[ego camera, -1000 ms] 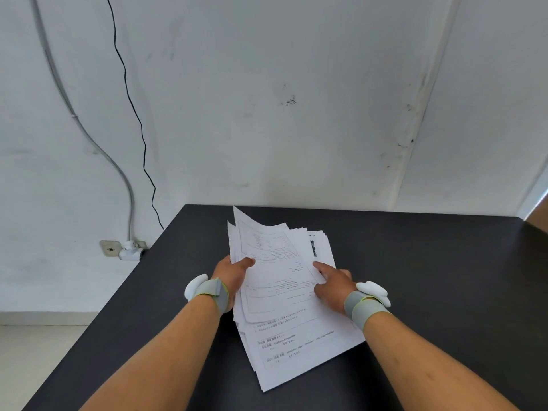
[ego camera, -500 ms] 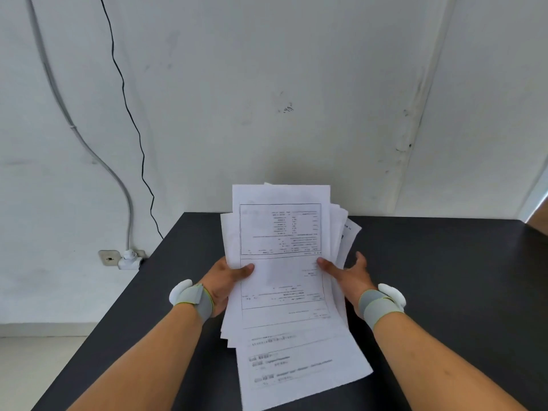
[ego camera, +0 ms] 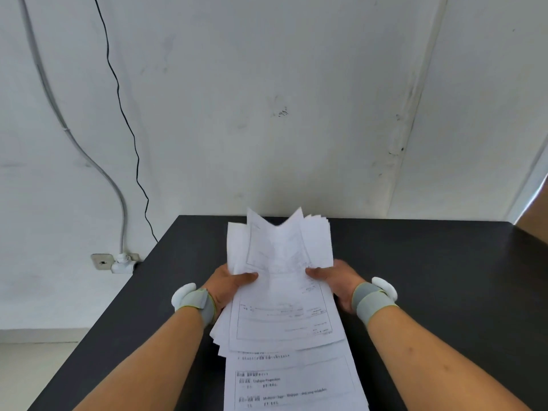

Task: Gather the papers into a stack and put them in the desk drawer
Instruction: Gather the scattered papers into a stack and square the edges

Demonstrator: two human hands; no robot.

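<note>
Where the white wall (ego camera: pixel 267 114) meets the floor, left of the desk (ego camera: pixel 430 277), a wall socket (ego camera: pixel 102 261) sits with a white plug (ego camera: pixel 123 262) in it; a grey cable (ego camera: pixel 74 137) climbs from the plug and a thin black cord (ego camera: pixel 127 120) runs down the wall to the desk's far left corner.

Desk: black, matte top, far edge against the wall.

Left hand (ego camera: pixel 228 284): over the desk's near-middle, left of the papers (ego camera: pixel 284 292). Thumb lies on top of the top sheet, other fingers hidden under the sheaf; clamped on the papers' left edge. Grey wristband (ego camera: pixel 198 302) with a white pod on its outer side.

Papers: loose sheaf of printed white sheets, held between both hands above the desk's middle. Not squared up: edges fan out at the left side, far corners stick up unevenly and look blurred, and the top sheet bows along its centre. More printed sheets spread out below toward the desk's near edge; I cannot tell whether these lie on the desk or hang from the grip.

Right hand (ego camera: pixel 338 281): right of the papers, thumb on top, fingers curled beneath, clamped on the right edge. Matching grey wristband (ego camera: pixel 370 298) with white pod.
</note>
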